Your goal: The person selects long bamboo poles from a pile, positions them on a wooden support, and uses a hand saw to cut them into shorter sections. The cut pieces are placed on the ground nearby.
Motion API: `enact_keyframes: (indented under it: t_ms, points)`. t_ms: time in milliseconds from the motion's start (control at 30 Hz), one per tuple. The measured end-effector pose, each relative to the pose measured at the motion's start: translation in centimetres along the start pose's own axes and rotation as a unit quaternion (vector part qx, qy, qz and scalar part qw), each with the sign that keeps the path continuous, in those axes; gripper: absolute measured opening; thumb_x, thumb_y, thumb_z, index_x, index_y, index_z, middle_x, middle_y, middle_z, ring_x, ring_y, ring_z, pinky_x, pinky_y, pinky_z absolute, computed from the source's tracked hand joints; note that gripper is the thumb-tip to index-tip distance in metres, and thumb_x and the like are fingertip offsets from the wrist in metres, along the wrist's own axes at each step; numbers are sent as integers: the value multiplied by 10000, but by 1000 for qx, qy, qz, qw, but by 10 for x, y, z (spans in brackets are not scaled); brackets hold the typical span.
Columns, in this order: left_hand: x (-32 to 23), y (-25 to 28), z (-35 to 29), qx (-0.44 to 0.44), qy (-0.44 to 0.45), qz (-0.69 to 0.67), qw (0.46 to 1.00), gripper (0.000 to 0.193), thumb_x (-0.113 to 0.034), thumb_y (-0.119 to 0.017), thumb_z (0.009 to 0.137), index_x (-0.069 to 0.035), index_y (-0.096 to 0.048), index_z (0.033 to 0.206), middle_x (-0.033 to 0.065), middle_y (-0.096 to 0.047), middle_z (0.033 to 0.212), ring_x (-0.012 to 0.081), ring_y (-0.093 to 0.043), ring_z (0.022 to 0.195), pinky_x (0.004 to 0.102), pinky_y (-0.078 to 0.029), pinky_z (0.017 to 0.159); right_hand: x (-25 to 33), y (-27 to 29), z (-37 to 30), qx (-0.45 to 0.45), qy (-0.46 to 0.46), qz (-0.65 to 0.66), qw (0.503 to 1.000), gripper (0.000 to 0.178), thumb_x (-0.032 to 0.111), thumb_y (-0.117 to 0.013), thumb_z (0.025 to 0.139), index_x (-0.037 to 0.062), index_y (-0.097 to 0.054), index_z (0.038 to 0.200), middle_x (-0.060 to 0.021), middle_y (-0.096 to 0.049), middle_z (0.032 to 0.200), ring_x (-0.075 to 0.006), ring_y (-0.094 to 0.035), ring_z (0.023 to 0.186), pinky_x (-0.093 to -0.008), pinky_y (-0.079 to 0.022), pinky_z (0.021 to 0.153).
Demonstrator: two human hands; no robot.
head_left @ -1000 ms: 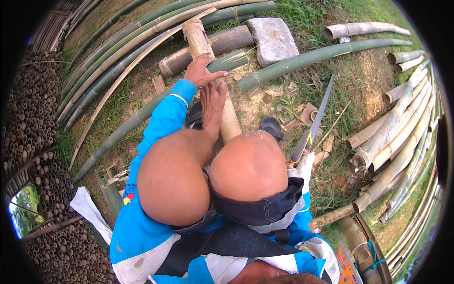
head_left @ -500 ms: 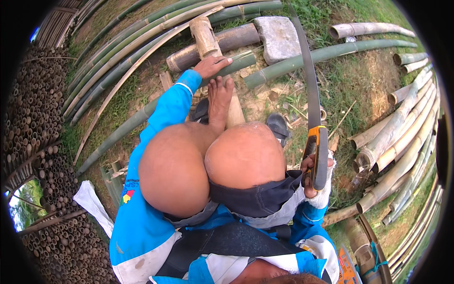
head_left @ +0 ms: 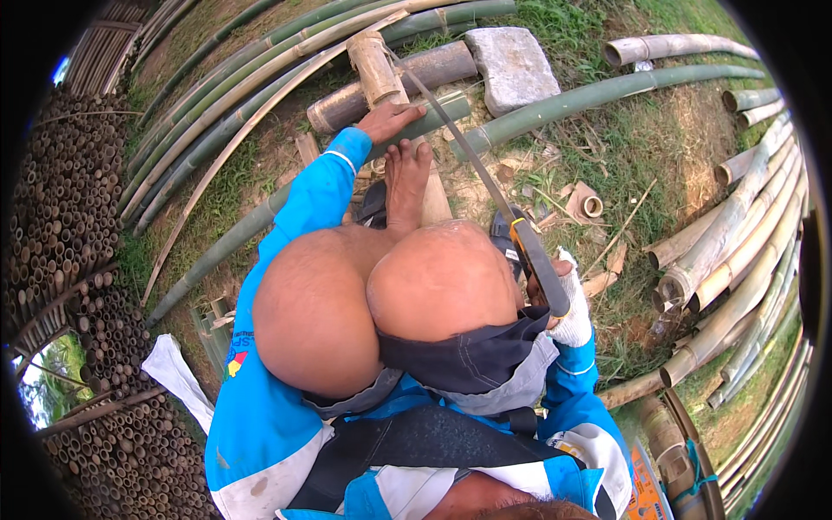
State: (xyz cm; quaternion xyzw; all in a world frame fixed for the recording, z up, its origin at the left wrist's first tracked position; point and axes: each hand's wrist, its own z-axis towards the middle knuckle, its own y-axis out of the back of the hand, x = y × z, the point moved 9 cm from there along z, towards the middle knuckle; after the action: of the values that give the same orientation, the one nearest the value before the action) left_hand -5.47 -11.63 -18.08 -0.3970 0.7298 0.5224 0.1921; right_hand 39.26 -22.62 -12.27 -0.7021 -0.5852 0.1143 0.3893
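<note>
**One saw, one bamboo piece**

The left hand (head_left: pixel 387 121) lies flat on one short bamboo piece (head_left: pixel 378 69), fingers spread. The gloved right hand (head_left: pixel 568 308) has its fingers closed around one saw (head_left: pixel 485 178). Its blade tip touches the bamboo top. One bare foot (head_left: pixel 407 182) rests on the bamboo. One flat stone (head_left: pixel 513 65) lies nearby.

One head-worn fisheye looks steeply down; knees close, ground farther; edges bend.

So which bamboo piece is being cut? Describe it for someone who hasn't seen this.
Find the flat grey stone at top centre. Just left of it, a short tan bamboo piece runs toward the person, under the left hand. It alone has the blade across it.
</note>
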Motion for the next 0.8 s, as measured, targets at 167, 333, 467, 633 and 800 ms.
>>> enact_keyframes:
  t_ms: [167,333,467,633,800]
  points:
    - [-1,-2,3,10,-2,-5,1000,824,-744,-527,990,-49,-716,1392,239,-727,1327,373,-676,1231,425,-478,1080,4,21,-4,-89,65,-141,984,349,503,-578,1106,163,-652,1129,48,-679,899,-152,-688,775,-327,-559,629]
    - [-3,-1,3,15,-1,-2,1000,809,-733,-537,990,-52,-718,1389,229,-731,1320,368,-675,1229,424,-474,1083,11,19,-11,-74,198,-345,914,380,543,-559,1103,175,-651,1102,26,-678,852,-167,-676,723,-347,-566,627]
    - [-8,-1,1,20,1,-3,1000,804,-696,-562,1001,-16,-691,1411,216,-703,1365,329,-656,1240,411,-467,1096,-8,66,3,-134,93,-190,968,406,569,-562,1093,174,-656,1085,22,-680,830,-168,-672,707,-354,-571,631]
    - [2,-1,1,34,10,-22,999,814,-714,-571,994,-31,-688,1422,209,-687,1397,324,-642,1269,410,-462,1113,-18,44,1,-42,4,-32,999,449,584,-552,1092,149,-660,1113,2,-708,872,-197,-692,733,-379,-594,659]
    - [4,-2,4,24,10,-21,999,762,-693,-556,1009,-53,-715,1391,193,-705,1379,321,-649,1264,416,-460,1115,-5,22,-10,6,96,-350,932,534,211,-724,852,71,-550,1337,-60,-645,1147,-216,-660,1006,-361,-557,897]
